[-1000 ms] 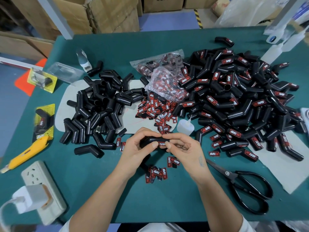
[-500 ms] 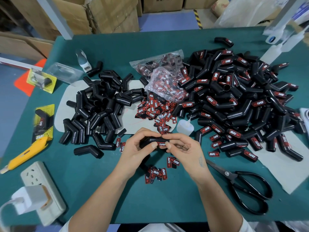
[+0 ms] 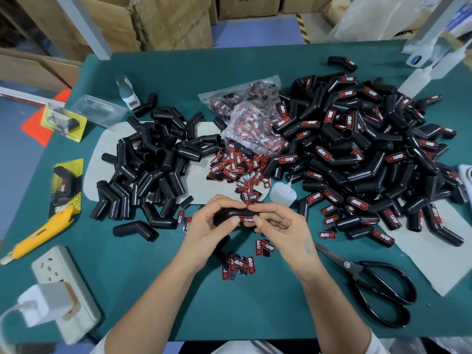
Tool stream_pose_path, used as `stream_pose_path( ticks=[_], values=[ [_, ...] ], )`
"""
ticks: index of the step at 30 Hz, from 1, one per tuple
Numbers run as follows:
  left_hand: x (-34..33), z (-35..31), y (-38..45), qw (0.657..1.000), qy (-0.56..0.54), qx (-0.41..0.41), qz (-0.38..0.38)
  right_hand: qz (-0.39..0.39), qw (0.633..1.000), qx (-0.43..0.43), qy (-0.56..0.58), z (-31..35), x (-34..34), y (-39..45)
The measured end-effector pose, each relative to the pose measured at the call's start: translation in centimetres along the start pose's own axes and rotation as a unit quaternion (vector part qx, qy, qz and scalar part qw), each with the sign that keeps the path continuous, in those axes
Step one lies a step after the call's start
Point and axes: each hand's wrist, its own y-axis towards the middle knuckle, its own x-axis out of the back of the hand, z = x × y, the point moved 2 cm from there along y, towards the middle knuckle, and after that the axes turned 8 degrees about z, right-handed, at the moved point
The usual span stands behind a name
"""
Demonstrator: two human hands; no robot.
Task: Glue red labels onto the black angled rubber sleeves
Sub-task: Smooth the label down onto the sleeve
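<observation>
- We work at a green table (image 3: 143,297); cardboard boxes (image 3: 158,24) stand on the floor beyond its far edge.
- A heap of unlabelled sleeves (image 3: 148,164) lies far left, a bigger heap of labelled sleeves (image 3: 362,159) far right, loose red labels (image 3: 237,169) between them.
- Black scissors (image 3: 375,290) lie near right, a yellow utility knife (image 3: 38,233) and a power strip (image 3: 63,290) near left.
- Our left hand (image 3: 207,226) curls around the black sleeve (image 3: 229,215) held just above the table centre, thumb on its near side.
- Our right hand (image 3: 278,226) pinches the sleeve's right end, fingertips (image 3: 258,221) beside its red label (image 3: 246,219).
</observation>
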Motion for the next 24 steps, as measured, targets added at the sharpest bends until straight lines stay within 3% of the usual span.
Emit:
stream_pose_path(
  ticks=[24],
  values=[
    [-0.6, -1.3, 0.1, 1.0, 0.008, -0.006, -0.002, -0.008, 1.0, 0.014, 0.015, -0.6, 0.0, 0.1]
  ],
)
